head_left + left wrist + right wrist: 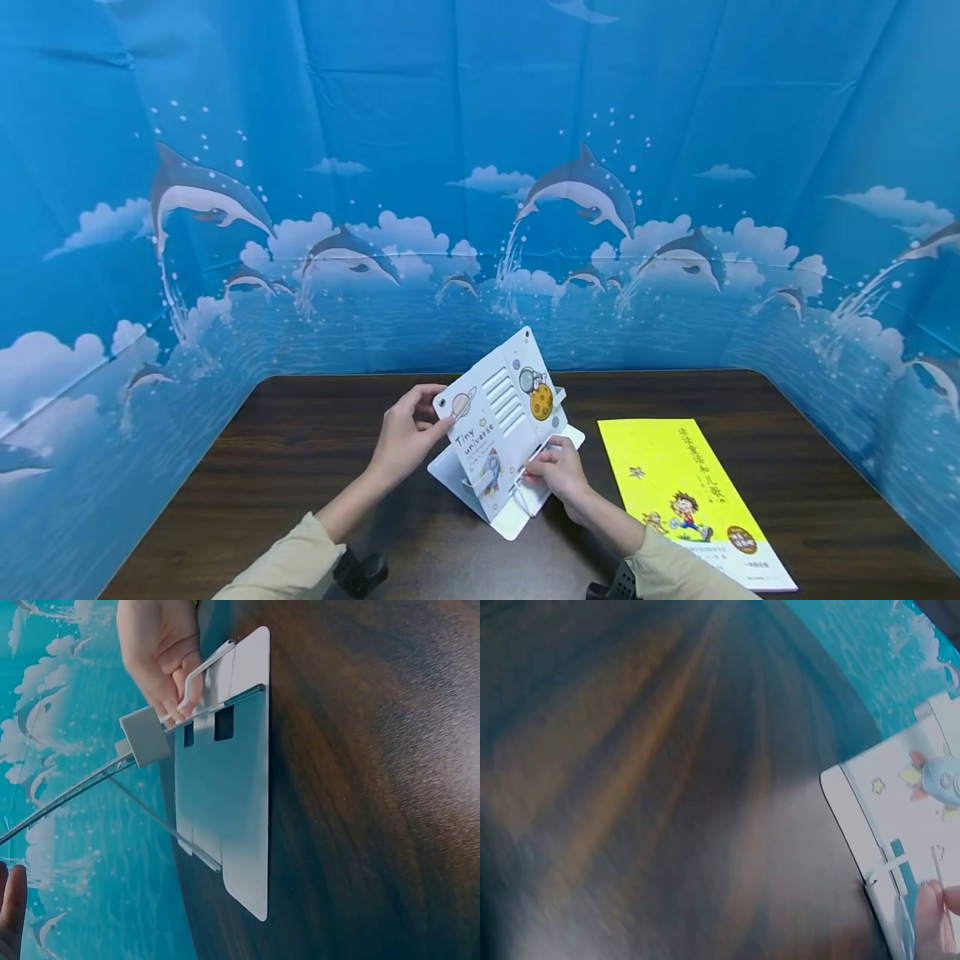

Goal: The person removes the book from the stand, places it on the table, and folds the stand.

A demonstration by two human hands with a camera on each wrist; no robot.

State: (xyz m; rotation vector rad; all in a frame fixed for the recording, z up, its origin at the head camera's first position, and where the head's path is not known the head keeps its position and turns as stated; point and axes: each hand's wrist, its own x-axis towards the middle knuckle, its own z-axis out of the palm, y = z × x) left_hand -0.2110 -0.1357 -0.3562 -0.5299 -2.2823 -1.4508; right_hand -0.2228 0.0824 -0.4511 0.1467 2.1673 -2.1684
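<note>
A white metal book stand (pixel 487 425), printed with cartoon planets and the words "Tiny universe", stands tilted on the table between the two hands. Its back panel leans up from a flat base (pixel 244 847), joined by a thin support rod (pixel 165 823). My left hand (pixel 408 429) grips the panel's upper left corner, thumb on the printed face and fingers behind. At the panel's lower edge, my right hand (pixel 561 468) pinches a bent wire page holder (pixel 196 675). In the right wrist view only the right fingertips (pixel 930 915) show, at the stand's ledge.
A yellow and white children's book (pixel 686 492) lies flat on the dark wooden table (pixel 300 433), right of the right hand. Behind the table and along its sides hangs a blue curtain (pixel 420 192) with dolphins on it.
</note>
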